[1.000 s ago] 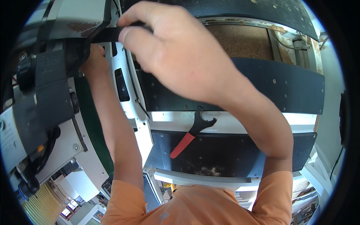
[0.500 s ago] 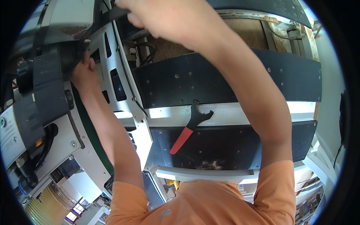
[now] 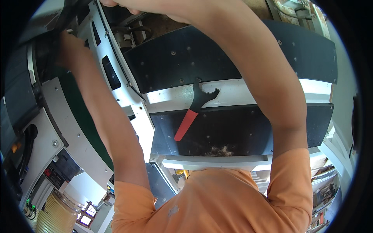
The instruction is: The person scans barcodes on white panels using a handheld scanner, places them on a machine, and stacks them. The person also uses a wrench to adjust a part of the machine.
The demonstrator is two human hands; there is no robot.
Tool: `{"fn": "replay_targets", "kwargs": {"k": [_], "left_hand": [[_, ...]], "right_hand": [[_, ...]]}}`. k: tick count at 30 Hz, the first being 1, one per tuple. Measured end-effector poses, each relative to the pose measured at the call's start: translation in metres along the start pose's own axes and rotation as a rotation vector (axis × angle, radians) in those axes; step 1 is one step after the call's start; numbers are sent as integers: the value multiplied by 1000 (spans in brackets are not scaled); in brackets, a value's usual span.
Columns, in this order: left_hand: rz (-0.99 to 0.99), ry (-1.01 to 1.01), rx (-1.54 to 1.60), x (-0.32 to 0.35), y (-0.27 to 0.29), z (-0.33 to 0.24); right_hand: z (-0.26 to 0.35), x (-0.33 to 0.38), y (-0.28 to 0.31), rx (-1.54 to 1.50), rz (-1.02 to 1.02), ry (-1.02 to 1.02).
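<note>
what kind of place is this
Probably a workshop, perhaps for woodworking: a wrench lies partly on a black panel, pale dust marks that panel, and a ribbed hose shows at lower left.

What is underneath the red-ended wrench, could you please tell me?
The wrench lies across a white strip, its red end over the lower black panel and one tip at the edge of the upper black panel. Whatever it directly covers cannot be seen.

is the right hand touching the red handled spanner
Apart: the head view shows the right hand at the top edge, with the upper black panel visible between it and the red-handled spanner.
</note>
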State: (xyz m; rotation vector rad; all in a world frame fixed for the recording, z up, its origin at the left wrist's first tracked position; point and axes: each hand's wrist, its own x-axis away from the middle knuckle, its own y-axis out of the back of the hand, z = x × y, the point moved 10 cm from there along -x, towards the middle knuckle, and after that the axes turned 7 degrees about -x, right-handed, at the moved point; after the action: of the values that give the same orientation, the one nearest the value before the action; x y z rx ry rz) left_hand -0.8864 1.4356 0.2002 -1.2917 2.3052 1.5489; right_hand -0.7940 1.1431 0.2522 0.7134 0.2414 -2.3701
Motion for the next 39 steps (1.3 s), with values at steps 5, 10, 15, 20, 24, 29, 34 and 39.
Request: {"fn": "replay_targets", "kwargs": {"k": [5,10,15,20,24,29,34,39], "left_hand": [[244,169,171,0,-5,18],[56,267,178,13,-1,2],[-75,275,360,11,-2,-2],[85,-27,-428,81,25,-65],[732,58,-642,285,39,-91],[833,172,-468,367,40,-100],[1320,412,171,372,12,-89],[880,501,847,279,49,-77]], "right_hand": [[18,-6,-21,827,170,433],[-2,7,-4,-15,38,-107],[17,35,18,-385,-90,-83],[4,29,23,-95,-329,-76],[-20,-45,-16,930,-70,220],[-85,-87,12,536,-328,-143],[-130,-61,16,-239,-606,-415],[-133,-67,-13,-680,-370,-342]]}}
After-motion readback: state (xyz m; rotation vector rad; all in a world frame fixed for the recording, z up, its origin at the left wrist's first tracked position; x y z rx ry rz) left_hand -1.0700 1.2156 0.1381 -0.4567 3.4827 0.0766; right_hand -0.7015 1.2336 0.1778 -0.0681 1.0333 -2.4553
